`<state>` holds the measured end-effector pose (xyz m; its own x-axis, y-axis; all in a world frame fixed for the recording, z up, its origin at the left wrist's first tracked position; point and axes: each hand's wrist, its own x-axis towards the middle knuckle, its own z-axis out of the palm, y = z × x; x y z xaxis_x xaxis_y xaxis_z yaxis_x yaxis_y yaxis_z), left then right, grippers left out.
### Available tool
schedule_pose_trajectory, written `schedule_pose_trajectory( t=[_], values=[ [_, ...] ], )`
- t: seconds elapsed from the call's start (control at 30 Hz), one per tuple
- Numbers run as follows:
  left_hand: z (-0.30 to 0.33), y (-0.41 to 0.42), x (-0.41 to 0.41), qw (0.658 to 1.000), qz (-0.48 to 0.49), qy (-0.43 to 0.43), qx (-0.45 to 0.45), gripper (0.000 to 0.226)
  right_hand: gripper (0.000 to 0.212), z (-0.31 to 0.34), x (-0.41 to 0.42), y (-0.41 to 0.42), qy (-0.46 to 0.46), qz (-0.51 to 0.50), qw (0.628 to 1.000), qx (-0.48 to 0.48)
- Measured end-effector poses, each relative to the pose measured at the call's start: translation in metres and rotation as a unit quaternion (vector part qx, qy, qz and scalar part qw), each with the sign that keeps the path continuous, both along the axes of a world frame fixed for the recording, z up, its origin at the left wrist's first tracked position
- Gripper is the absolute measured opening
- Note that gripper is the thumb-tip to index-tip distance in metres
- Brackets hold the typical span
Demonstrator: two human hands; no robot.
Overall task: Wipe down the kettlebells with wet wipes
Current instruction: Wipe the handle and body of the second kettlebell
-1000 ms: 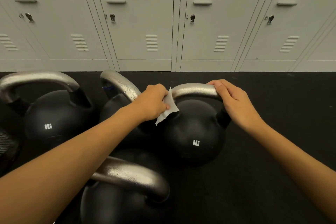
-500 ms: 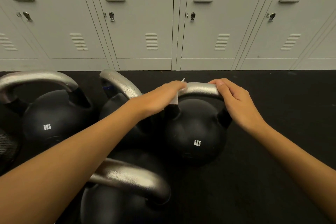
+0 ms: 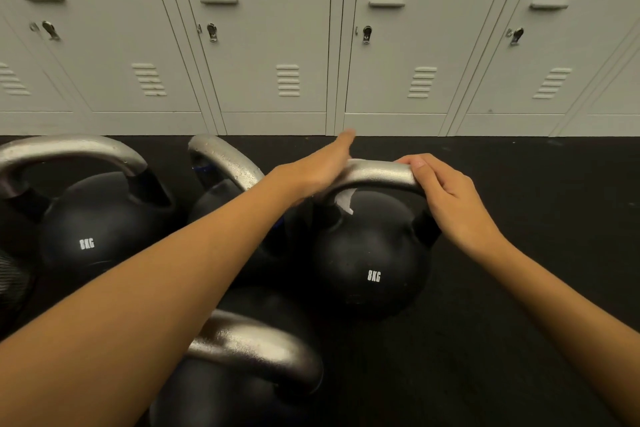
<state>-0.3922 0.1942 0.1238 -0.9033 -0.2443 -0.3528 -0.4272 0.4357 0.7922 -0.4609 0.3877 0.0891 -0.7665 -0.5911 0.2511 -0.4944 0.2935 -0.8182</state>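
Wipe on the handle of the right-hand 8KG kettlebell

Nearest the camera: a kettlebell point(image 3: 242, 374) at the bottom edge, silver handle up, black body mostly cut off by the frame. The left forearm crosses above it.

Middle ground, black floor point(image 3: 519, 288). The kettlebell being wiped point(image 3: 372, 253) stands upright, "8KG" in white on its front. Right hand point(image 3: 446, 198) closed over the right end of its silver handle point(image 3: 377, 172), fingers wrapped over the top, thumb on the near side. Left hand point(image 3: 318, 170) lies over the left end of the same handle, fingers stretched out flat and pointing away toward the lockers; fingertips blurred. A white wet wipe point(image 3: 344, 200) shows below that hand, hanging at the left root of the handle against the black body. The wipe sits under the palm; cannot tell whether the left grip pinches it or only presses it to the metal.

Left of that: a second "8KG" kettlebell point(image 3: 90, 236), upright, handle wide. Between the two, a third kettlebell point(image 3: 225, 180), partly hidden by the left forearm, handle turned edge-on and speckled with droplets.

Far: a row of pale grey lockers point(image 3: 277, 45) along the floor edge, doors shut, each with a latch and vent slots.
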Motion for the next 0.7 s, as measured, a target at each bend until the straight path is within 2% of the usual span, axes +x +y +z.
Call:
schedule_pose_trajectory(
  t=[0.17, 0.27, 0.37, 0.5, 0.6, 0.7],
  values=[
    [0.007, 0.01, -0.009, 0.997, -0.05, 0.038, -0.05, 0.074, 0.031, 0.0, 0.0, 0.001, 0.003, 0.007, 1.0, -0.002],
    [-0.011, -0.009, -0.002, 1.0, -0.015, 0.012, 0.01, 0.073, 0.03, -0.001, 0.0, 0.001, 0.003, 0.006, 1.0, -0.004],
    [-0.018, -0.017, -0.001, 0.999, -0.001, -0.012, 0.053, 0.088, 0.03, 0.0, 0.0, 0.001, 0.005, 0.006, 1.0, -0.006],
    [0.005, -0.001, -0.002, 0.999, -0.046, -0.024, 0.003, 0.104, 0.03, 0.0, 0.001, 0.001, -0.002, 0.01, 1.0, -0.003],
    [0.011, 0.007, -0.001, 0.998, -0.057, 0.001, -0.025, 0.098, 0.031, 0.0, 0.0, 0.002, 0.0, 0.009, 1.0, -0.001],
    [0.002, 0.002, 0.0, 0.999, -0.023, -0.003, -0.029, 0.095, 0.031, 0.0, 0.0, 0.002, 0.002, 0.012, 1.0, -0.003]
  ],
)
